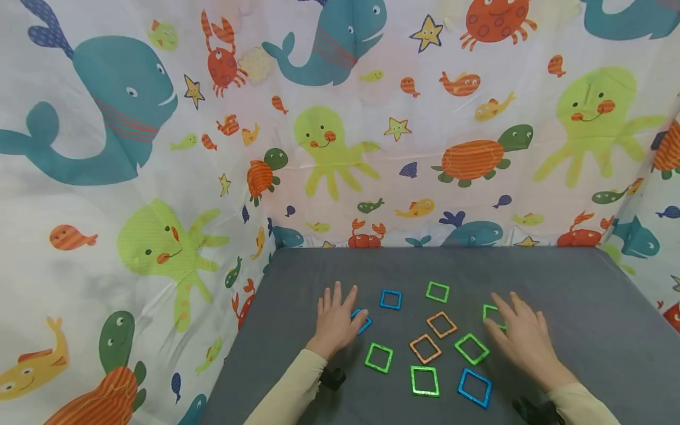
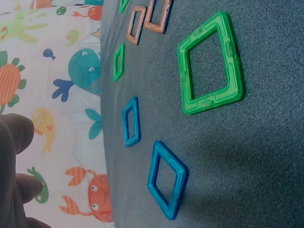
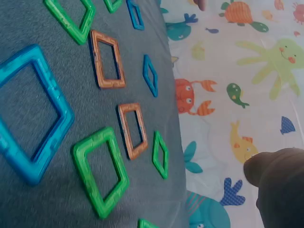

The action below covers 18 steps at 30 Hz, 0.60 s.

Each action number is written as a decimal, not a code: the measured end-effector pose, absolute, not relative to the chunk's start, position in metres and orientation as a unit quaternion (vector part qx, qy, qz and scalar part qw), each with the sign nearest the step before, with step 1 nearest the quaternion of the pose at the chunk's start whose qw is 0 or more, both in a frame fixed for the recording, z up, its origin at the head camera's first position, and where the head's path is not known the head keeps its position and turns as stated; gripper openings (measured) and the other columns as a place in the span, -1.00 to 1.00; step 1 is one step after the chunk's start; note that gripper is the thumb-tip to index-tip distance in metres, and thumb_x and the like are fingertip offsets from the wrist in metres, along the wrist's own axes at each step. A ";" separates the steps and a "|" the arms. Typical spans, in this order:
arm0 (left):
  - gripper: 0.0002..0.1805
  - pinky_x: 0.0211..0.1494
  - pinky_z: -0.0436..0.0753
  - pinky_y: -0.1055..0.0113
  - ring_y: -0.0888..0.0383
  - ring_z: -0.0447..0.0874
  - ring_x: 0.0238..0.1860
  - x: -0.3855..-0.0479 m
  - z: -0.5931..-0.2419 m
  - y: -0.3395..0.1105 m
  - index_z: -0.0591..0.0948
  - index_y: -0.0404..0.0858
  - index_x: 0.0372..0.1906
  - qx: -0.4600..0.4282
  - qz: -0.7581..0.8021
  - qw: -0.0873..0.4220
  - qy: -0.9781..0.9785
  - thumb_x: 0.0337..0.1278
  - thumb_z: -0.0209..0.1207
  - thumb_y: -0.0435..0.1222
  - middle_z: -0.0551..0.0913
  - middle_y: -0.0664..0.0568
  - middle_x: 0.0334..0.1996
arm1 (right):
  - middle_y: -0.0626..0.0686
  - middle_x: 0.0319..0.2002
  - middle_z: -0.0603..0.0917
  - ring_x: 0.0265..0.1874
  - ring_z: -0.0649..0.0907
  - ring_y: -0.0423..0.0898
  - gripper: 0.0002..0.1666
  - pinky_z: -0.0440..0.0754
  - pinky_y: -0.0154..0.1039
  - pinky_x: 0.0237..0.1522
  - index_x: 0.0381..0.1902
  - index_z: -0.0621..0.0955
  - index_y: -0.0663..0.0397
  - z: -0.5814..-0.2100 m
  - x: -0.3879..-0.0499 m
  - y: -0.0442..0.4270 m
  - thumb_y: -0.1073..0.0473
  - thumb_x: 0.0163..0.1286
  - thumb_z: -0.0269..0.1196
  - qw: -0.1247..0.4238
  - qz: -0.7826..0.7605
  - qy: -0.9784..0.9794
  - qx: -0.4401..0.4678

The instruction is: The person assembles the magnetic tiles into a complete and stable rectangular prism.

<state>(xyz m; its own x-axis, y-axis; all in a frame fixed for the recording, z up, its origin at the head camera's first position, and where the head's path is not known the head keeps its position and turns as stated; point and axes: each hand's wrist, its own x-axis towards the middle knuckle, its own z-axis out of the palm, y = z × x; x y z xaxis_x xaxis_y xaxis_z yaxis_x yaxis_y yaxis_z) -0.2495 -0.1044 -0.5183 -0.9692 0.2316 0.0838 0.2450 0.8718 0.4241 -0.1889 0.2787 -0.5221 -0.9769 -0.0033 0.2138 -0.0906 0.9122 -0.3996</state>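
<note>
My left hand (image 1: 336, 321) is spread at the left, its thumb over a blue square frame tile (image 1: 365, 328) that it partly hides. Whether it touches that tile I cannot tell. On the right, my right hand (image 1: 523, 336) has its fingers extended and partly covers a green square tile (image 1: 484, 313); contact is unclear there too. Neither hand grips anything. Between them lie two orange tiles (image 1: 448, 332), a larger-looking blue tile (image 1: 472, 400) and several green ones. The left wrist view shows a green tile (image 2: 231, 57) close by, and fingertips (image 2: 19, 133) raised at the edge.
All the tiles lie flat and apart on a dark grey tabletop (image 1: 319, 265). A white curtain (image 1: 361, 224) printed with sea animals stands behind the table and along its sides. Another blue tile (image 1: 390, 308) and a green tile (image 1: 437, 301) lie farther back.
</note>
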 end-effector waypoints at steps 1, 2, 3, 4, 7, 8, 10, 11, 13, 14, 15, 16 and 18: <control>-0.27 0.56 0.01 -0.36 -0.43 -0.10 0.61 -0.249 -0.519 -0.105 0.27 -0.05 0.59 -0.124 -0.222 0.014 -0.967 0.46 0.00 0.14 0.03 -0.29 0.63 | 0.64 0.39 0.26 0.30 0.31 0.63 -0.26 0.12 0.64 0.21 0.43 0.39 0.26 -0.523 -0.191 0.276 -0.02 0.45 0.27 0.109 0.208 -0.971 0.034; -0.27 0.57 0.01 -0.36 -0.42 -0.10 0.61 -0.249 -0.519 -0.105 0.27 -0.05 0.59 -0.124 -0.221 0.011 -0.967 0.46 0.00 0.14 0.03 -0.29 0.63 | 0.64 0.38 0.28 0.30 0.33 0.62 -0.27 0.14 0.64 0.21 0.43 0.41 0.26 -0.524 -0.193 0.272 0.01 0.42 0.29 0.112 0.207 -0.971 0.045; -0.27 0.57 0.02 -0.36 -0.42 -0.10 0.61 -0.249 -0.519 -0.105 0.27 -0.05 0.59 -0.124 -0.220 0.009 -0.968 0.46 0.01 0.14 0.03 -0.29 0.63 | 0.63 0.38 0.30 0.29 0.35 0.61 -0.27 0.17 0.64 0.20 0.42 0.42 0.25 -0.526 -0.196 0.269 0.04 0.41 0.31 0.112 0.206 -0.970 0.057; -0.27 0.57 0.01 -0.36 -0.42 -0.11 0.62 -0.249 -0.520 -0.106 0.26 -0.04 0.59 -0.123 -0.219 0.006 -0.968 0.46 0.01 0.14 0.02 -0.28 0.63 | 0.62 0.37 0.32 0.28 0.38 0.60 -0.28 0.19 0.64 0.19 0.41 0.44 0.26 -0.528 -0.199 0.265 0.07 0.39 0.33 0.116 0.206 -0.969 0.071; -0.27 0.57 0.02 -0.35 -0.42 -0.10 0.62 -0.248 -0.521 -0.105 0.27 -0.04 0.59 -0.123 -0.216 0.000 -0.969 0.46 0.01 0.15 0.02 -0.27 0.63 | 0.58 0.37 0.37 0.27 0.45 0.56 -0.31 0.28 0.61 0.19 0.40 0.47 0.24 -0.534 -0.206 0.253 0.16 0.36 0.35 0.117 0.205 -0.965 0.111; -0.27 0.57 0.02 -0.35 -0.41 -0.10 0.62 -0.248 -0.521 -0.105 0.27 -0.04 0.59 -0.123 -0.215 -0.001 -0.969 0.46 0.01 0.15 0.02 -0.27 0.64 | 0.57 0.37 0.38 0.25 0.47 0.54 -0.32 0.33 0.58 0.18 0.39 0.48 0.24 -0.536 -0.209 0.249 0.19 0.35 0.35 0.116 0.205 -0.964 0.126; -0.27 0.57 0.03 -0.35 -0.41 -0.09 0.62 -0.249 -0.522 -0.104 0.27 -0.04 0.59 -0.127 -0.214 0.001 -0.969 0.46 0.02 0.14 0.02 -0.27 0.63 | 0.53 0.35 0.42 0.23 0.52 0.51 -0.35 0.43 0.50 0.16 0.37 0.51 0.24 -0.540 -0.214 0.243 0.28 0.32 0.34 0.112 0.205 -0.960 0.152; -0.27 0.57 0.04 -0.35 -0.40 -0.08 0.62 -0.249 -0.523 -0.103 0.27 -0.04 0.59 -0.130 -0.213 0.000 -0.968 0.46 0.02 0.14 0.02 -0.27 0.63 | 0.52 0.34 0.44 0.22 0.54 0.49 -0.37 0.47 0.45 0.15 0.36 0.52 0.24 -0.542 -0.217 0.240 0.33 0.31 0.32 0.107 0.203 -0.959 0.166; -0.27 0.57 0.04 -0.35 -0.40 -0.08 0.62 -0.250 -0.524 -0.102 0.27 -0.04 0.59 -0.136 -0.214 -0.001 -0.967 0.46 0.02 0.14 0.03 -0.28 0.63 | 0.49 0.32 0.48 0.19 0.58 0.45 -0.40 0.56 0.35 0.11 0.31 0.56 0.25 -0.547 -0.223 0.234 0.40 0.28 0.28 0.094 0.199 -0.957 0.190; -0.27 0.57 0.04 -0.35 -0.40 -0.08 0.62 -0.250 -0.524 -0.102 0.26 -0.04 0.59 -0.138 -0.214 -0.003 -0.967 0.46 0.02 0.14 0.03 -0.28 0.63 | 0.48 0.32 0.50 0.19 0.58 0.44 -0.41 0.58 0.33 0.10 0.30 0.57 0.25 -0.549 -0.226 0.232 0.44 0.27 0.26 0.085 0.199 -0.956 0.200; -0.27 0.56 0.05 -0.35 -0.40 -0.07 0.62 -0.249 -0.524 -0.101 0.26 -0.04 0.59 -0.140 -0.213 -0.004 -0.967 0.46 0.02 0.14 0.03 -0.28 0.63 | 0.47 0.32 0.50 0.19 0.59 0.43 -0.41 0.59 0.31 0.09 0.29 0.58 0.25 -0.551 -0.228 0.229 0.46 0.27 0.25 0.075 0.197 -0.955 0.208; -0.27 0.57 0.04 -0.35 -0.39 -0.08 0.62 -0.249 -0.525 -0.101 0.25 -0.03 0.60 -0.139 -0.212 -0.008 -0.967 0.46 0.01 0.14 0.02 -0.28 0.63 | 0.46 0.32 0.51 0.19 0.59 0.43 -0.42 0.60 0.30 0.09 0.28 0.59 0.25 -0.552 -0.230 0.227 0.47 0.26 0.25 0.067 0.198 -0.954 0.215; -0.27 0.57 0.04 -0.35 -0.39 -0.08 0.62 -0.248 -0.525 -0.101 0.25 -0.03 0.60 -0.138 -0.213 -0.012 -0.967 0.46 0.01 0.14 0.02 -0.28 0.63 | 0.45 0.31 0.52 0.19 0.59 0.43 -0.43 0.61 0.29 0.09 0.26 0.60 0.24 -0.556 -0.234 0.223 0.46 0.26 0.29 0.054 0.200 -0.952 0.227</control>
<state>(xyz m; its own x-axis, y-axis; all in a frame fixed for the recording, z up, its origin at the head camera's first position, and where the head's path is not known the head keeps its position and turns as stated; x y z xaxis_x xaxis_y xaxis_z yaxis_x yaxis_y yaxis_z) -0.2480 -0.1009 -0.5250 -0.9619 0.2712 0.0357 0.2611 0.8717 0.4148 -0.2339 0.2227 -0.5555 -0.8913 -0.4099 0.1939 -0.4533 0.8169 -0.3566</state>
